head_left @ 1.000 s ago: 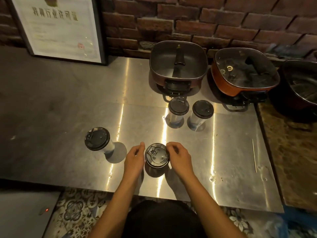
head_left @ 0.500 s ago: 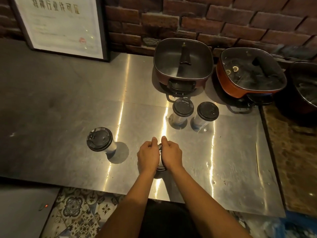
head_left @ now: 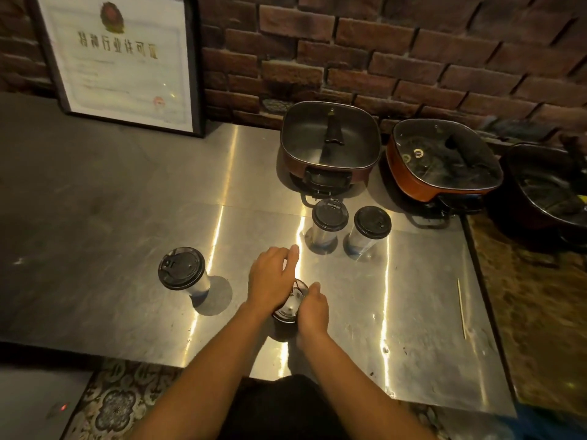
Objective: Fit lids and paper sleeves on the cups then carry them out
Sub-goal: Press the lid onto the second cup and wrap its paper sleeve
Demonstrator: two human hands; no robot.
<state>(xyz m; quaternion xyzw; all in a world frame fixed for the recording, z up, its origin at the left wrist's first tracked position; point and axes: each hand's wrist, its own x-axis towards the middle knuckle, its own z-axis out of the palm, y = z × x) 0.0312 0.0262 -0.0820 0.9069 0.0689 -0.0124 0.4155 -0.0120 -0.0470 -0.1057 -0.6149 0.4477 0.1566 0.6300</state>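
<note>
A clear cup with a black lid stands near the front edge of the steel table. My left hand lies over the lid's left and far side, fingers spread flat on it. My right hand grips the cup's right side at the rim. Most of the lid is hidden under both hands. Another lidded cup stands to the left. Two more lidded cups, one beside the other, stand behind, in front of the pots. No paper sleeves are in view.
Two square electric pots, one open and one with a glass lid, stand at the back against the brick wall; a third dark pot sits at the right. A framed certificate leans at back left. A thin wooden skewer lies at the right.
Both hands went from either side of the lid to pressing on top of it. Now my left hand lies flat over it and my right has slid to the cup's right side.
</note>
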